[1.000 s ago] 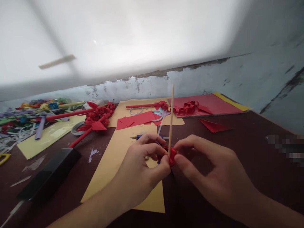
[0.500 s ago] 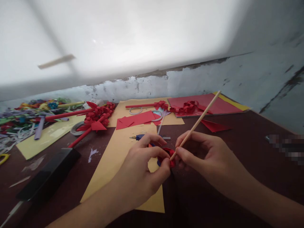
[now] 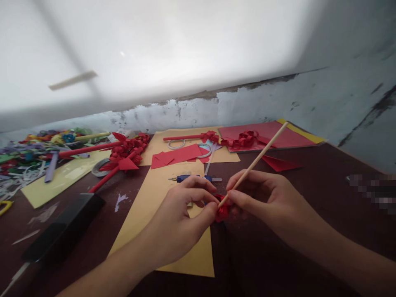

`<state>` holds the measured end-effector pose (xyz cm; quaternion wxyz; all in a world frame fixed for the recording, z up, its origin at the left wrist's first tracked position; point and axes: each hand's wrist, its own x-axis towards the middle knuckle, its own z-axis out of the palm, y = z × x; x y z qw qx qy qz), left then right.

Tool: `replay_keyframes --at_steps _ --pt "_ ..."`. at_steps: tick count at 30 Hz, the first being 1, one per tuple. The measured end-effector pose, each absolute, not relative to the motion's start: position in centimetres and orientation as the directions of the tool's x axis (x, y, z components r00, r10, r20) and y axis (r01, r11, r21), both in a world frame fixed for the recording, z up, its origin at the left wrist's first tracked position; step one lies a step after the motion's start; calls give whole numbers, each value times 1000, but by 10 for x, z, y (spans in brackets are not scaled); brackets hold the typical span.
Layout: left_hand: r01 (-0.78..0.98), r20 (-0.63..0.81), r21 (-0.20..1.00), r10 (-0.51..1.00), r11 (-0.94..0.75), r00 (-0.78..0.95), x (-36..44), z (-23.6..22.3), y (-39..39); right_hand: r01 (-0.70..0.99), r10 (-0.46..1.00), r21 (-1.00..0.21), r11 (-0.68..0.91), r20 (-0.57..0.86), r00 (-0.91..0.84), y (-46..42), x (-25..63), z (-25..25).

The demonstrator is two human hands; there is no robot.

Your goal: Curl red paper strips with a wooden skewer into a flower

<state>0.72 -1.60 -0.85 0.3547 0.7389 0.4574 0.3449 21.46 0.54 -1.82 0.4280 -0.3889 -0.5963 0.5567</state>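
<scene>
My left hand [image 3: 182,225] pinches a small red paper piece [image 3: 222,212], curled like a flower, near the front of the table. Between the thumb and fingers of my right hand [image 3: 267,198] is a thin wooden stick [image 3: 258,159]. It slants up to the right, and its lower tip meets the red paper beside my left thumb. My fingers cover part of the paper. Just behind my left fingers lies a blue glue gun [image 3: 182,178], partly hidden, on a long orange-yellow sheet [image 3: 139,222].
Red paper flowers on stems [image 3: 126,154] lie at left beside a tape roll [image 3: 101,167] and a heap of coloured paper strips [image 3: 37,152]. A black box [image 3: 63,227] with a cable is front left. Red sheets [image 3: 287,138] lie at back right, a red scrap [image 3: 280,163] nearer.
The stick stood nearly upright one second ago; it has tipped to the right and my right hand has taken hold of it. My left hand stays at the red paper.
</scene>
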Motion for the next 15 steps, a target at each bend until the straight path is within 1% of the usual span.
replay_keyframes --at_steps 4,8,15 --pt "443 194 829 918 -342 346 7 -8 -16 -8 936 -997 83 80 -342 6 214 -18" --pt "447 206 820 912 -358 354 7 -6 -16 4 923 -992 124 114 -366 6 214 -17" --pt "410 176 852 915 -326 362 7 -5 -17 1 914 -988 155 143 -379 6 215 -17"
